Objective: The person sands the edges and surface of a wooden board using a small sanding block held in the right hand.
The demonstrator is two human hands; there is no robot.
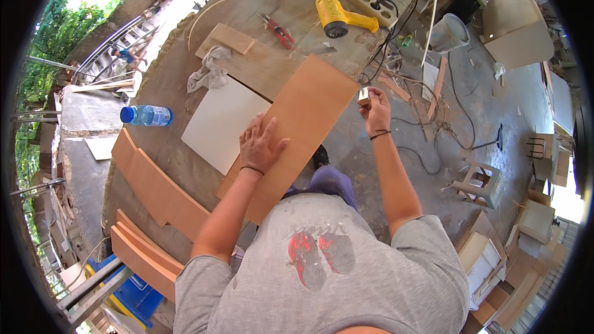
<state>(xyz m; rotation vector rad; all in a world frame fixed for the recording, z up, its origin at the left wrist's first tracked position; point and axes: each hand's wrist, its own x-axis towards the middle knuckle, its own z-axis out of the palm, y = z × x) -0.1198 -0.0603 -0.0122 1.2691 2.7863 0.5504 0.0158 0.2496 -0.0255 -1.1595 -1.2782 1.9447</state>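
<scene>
Grey worktable (162, 159): one palm down, one pinch

Head view, centre: left hand (263, 145) lies spread, gripping nothing, on a brown board (312, 102); right of centre, right hand (377, 113), arm outstretched, pinches a small block (364, 95) (pale-faced) near the board's corner.

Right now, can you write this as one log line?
left hand: spread on board | right hand: holding small piece near board's corner | nearby: white panel, cloth, bottle
</scene>
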